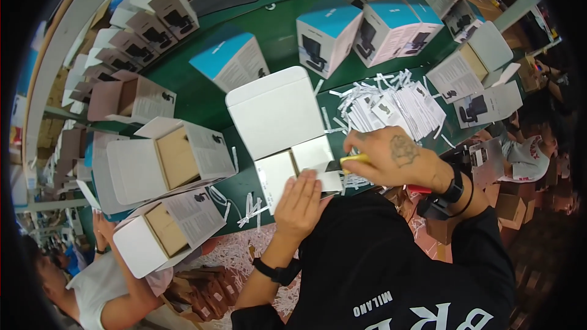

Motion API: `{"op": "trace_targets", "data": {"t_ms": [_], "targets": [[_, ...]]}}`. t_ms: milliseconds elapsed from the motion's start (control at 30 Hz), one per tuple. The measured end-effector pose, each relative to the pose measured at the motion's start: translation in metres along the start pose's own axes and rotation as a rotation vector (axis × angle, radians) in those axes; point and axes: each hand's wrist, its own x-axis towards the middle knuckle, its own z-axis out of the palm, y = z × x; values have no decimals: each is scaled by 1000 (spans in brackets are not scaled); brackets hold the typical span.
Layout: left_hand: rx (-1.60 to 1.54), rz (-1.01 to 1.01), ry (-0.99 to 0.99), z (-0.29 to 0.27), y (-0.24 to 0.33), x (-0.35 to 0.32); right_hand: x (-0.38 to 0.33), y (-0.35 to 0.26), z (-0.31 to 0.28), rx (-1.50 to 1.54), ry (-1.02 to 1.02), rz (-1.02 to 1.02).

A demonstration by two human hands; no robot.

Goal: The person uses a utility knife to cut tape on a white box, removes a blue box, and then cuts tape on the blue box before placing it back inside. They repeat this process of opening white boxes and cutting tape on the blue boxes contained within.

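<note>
Black shirt (391,263) cropped, yellow tool (356,161) half-hidden

Light even, mod. bright over green bench (282,32); white box lid (275,110) v. pale, little detail. Black shirt (379,253) v. dark. R bg dim, soft. Fisheye: straight edges bow, black vignette L & R.

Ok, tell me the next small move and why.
Probably slide the left hand slightly away from the dark blade: its fingers rest on the open white box close beside that blade, which the right hand holds by its yellow handle.
</note>
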Motion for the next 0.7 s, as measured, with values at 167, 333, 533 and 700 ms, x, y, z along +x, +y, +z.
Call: {"op": "trace_targets", "data": {"t_ms": [167, 333, 533, 700], "targets": [[79, 150, 133, 7, -13, -18, 54, -42, 61, 26, 1, -120], [-66, 198, 222, 6, -19, -19, 85, -54, 87, 44, -91, -42], [-189, 213, 203, 0, -28, -13, 96, -60, 103, 174, -81, -10], [-226, 227, 181, 1, -25, -21, 89, -76, 122, -42, 94, -140]]}}
